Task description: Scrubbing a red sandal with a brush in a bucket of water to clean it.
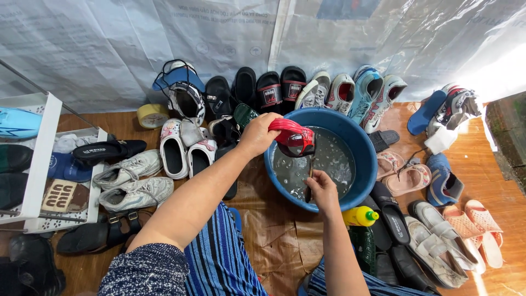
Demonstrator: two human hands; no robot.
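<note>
Over the blue basin [361, 148] of soapy water, our left hand [257, 133] grips a red and black slide sandal [293, 138], fingers curled around its strap, holding it just above the surface. Our right hand [322, 189] closes around a thin brush handle [309, 181] dipping into the water. Shoes ring the basin, with a yellow bottle [360, 216] just beside it.

Soft daylight, right-edge glare, wide-angle edge distortion.

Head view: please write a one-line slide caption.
Left hand holds red slipper over blue basin; right hand dips brush.
</note>
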